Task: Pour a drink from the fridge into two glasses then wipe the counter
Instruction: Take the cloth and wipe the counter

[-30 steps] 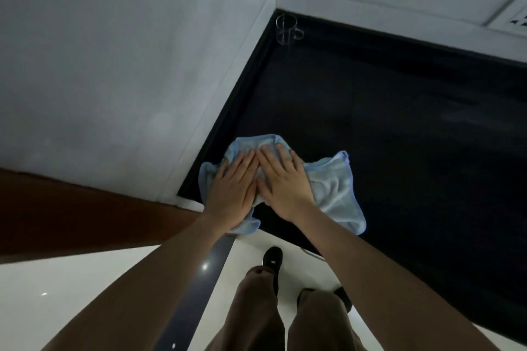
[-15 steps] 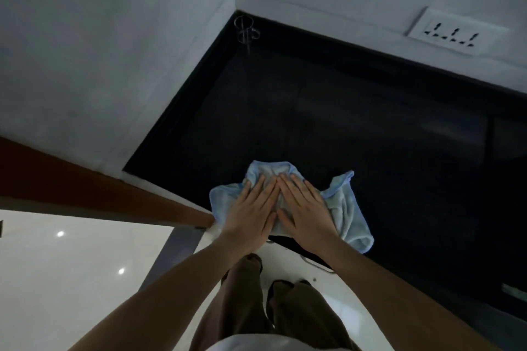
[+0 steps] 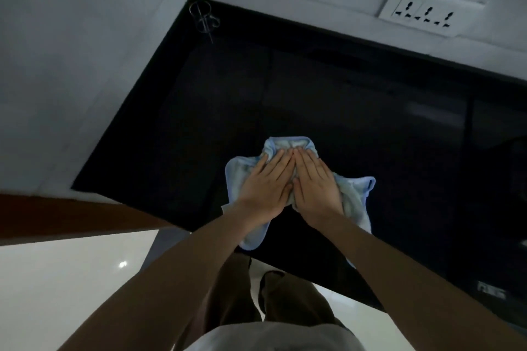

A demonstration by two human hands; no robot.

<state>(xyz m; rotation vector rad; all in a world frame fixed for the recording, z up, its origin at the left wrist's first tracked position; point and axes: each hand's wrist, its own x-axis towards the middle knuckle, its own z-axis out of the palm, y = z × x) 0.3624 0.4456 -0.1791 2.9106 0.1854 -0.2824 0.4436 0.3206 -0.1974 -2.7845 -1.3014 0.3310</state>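
My cloth [image 3: 355, 202] now lies further from the left wall [image 3: 71, 65] and deeper onto the black counter [image 3: 342, 94] than a second ago. My left hand [image 3: 263, 189] and right hand [image 3: 316, 188] press it flat, fingers straight and side by side. Its long axis runs left–right, bunched end away from me. A clear glass mug [image 3: 204, 17] stands in the far corner; a socket plate [image 3: 430, 10] sits on the back wall.

A crumpled light-blue cloth [image 3: 353, 196] lay bunched on the glossy black counter [image 3: 313, 88], near its front edge. A clear glass mug [image 3: 203, 17] stood upright in the counter's far-left corner, well apart from it.
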